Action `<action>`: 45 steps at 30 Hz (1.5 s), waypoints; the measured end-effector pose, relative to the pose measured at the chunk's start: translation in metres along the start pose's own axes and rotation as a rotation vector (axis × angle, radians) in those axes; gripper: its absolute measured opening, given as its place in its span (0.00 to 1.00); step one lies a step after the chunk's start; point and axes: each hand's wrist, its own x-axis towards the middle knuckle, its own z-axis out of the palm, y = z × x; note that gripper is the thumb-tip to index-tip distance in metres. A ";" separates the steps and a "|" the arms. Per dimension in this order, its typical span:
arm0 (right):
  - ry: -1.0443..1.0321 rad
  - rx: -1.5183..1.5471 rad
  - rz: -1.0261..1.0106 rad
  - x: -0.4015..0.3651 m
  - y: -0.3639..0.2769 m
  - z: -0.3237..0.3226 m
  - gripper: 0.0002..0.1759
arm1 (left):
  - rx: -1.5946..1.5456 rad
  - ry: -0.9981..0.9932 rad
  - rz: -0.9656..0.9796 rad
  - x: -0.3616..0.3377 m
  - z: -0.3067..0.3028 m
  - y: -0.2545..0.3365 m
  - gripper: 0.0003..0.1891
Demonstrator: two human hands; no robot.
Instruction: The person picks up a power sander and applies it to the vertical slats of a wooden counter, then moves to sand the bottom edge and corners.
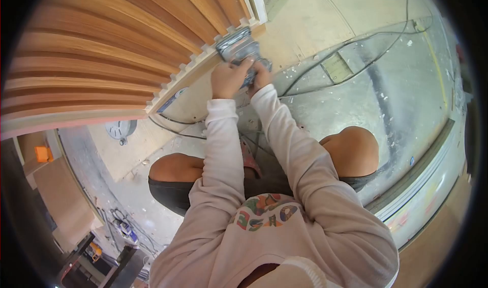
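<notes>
Both hands are closed around a grey-blue power sander [239,47], partly blurred. My left hand [230,79] wraps its left side, and my right hand [261,77] grips it from the right, close to the other hand. The sander's flat pad is at the notched end edge [195,61] of a slatted wooden panel [117,44], near the panel's upper right corner. My fingers hide part of the tool's body. White sleeves reach down to both wrists.
Dark cables [325,59] run across the dusty floor [351,107]. A round grey metal piece [121,130] lies below the panel. Boards [63,196] and an orange object [43,154] stand at left. Long pale panels [422,186] lie along the right. My bent knees flank my arms.
</notes>
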 end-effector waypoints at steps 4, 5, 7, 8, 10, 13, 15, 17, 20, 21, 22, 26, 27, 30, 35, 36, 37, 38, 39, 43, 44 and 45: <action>0.108 0.062 -0.166 0.034 -0.032 -0.004 0.12 | 0.025 0.026 -0.016 -0.002 0.028 0.007 0.23; 0.064 0.207 -0.140 0.044 -0.040 -0.006 0.15 | 0.006 0.028 0.067 -0.004 0.037 0.008 0.23; 0.067 0.234 -0.144 0.052 -0.056 -0.008 0.14 | -0.018 0.047 0.143 -0.006 0.043 0.011 0.23; 0.062 0.224 -0.124 0.051 -0.057 -0.005 0.14 | 0.125 0.040 0.250 -0.010 0.041 0.014 0.23; 0.105 0.179 -0.168 0.040 -0.056 0.000 0.13 | 0.287 -0.014 0.342 -0.019 0.030 0.020 0.22; 0.166 0.183 -0.203 0.000 -0.027 0.021 0.13 | 0.286 -0.154 0.347 -0.023 -0.008 0.000 0.24; 0.111 0.054 -0.131 -0.002 0.008 0.006 0.19 | 0.369 -0.329 0.190 -0.022 -0.044 -0.031 0.26; 0.105 0.030 -0.061 -0.026 0.019 0.013 0.23 | 0.262 -0.303 0.295 -0.029 -0.068 -0.070 0.28; 0.169 0.038 0.036 -0.022 0.025 0.012 0.38 | 0.388 -0.427 -0.263 -0.054 -0.095 -0.049 0.29; 0.165 0.041 0.040 -0.014 0.021 0.010 0.38 | 0.359 -0.495 -0.377 -0.063 -0.099 -0.049 0.28; 0.198 0.040 -0.061 -0.001 0.015 0.009 0.25 | 0.326 -0.557 -0.494 -0.069 -0.101 -0.048 0.27; 0.079 0.127 -0.020 0.037 -0.012 -0.004 0.13 | 0.228 -0.663 -0.390 -0.097 -0.100 -0.039 0.24; 0.058 0.240 0.039 0.018 -0.040 0.012 0.15 | 0.151 -0.689 -0.390 -0.098 -0.100 -0.036 0.25; 0.010 0.082 -0.028 0.014 -0.054 0.017 0.11 | 0.030 -0.705 -0.390 -0.092 -0.100 -0.051 0.26; -0.140 0.102 0.006 -0.005 -0.051 0.024 0.17 | -0.016 -0.717 -0.360 -0.100 -0.106 -0.066 0.23; -0.123 0.085 -0.008 -0.009 -0.047 0.026 0.18 | 0.006 -0.683 -0.319 -0.102 -0.108 -0.070 0.23; -0.122 0.078 -0.011 -0.013 -0.042 0.025 0.18 | 0.033 -0.653 -0.277 -0.104 -0.113 -0.075 0.22; -0.114 0.059 0.009 -0.016 -0.038 0.025 0.18 | 0.030 -0.659 -0.269 -0.104 -0.120 -0.078 0.22; -0.107 0.043 0.023 -0.018 -0.036 0.026 0.17 | 0.133 -0.658 -0.228 -0.101 -0.129 -0.079 0.21; -0.101 0.003 -0.019 -0.018 -0.011 0.017 0.16 | 0.421 -0.489 0.127 -0.084 -0.187 -0.126 0.21; -0.188 -0.040 -0.002 -0.013 -0.002 0.010 0.17 | 0.480 -0.482 0.094 -0.080 -0.207 -0.124 0.21; -0.271 -0.079 0.005 -0.010 0.004 0.004 0.19 | 0.511 -0.514 -0.016 -0.081 -0.224 -0.113 0.21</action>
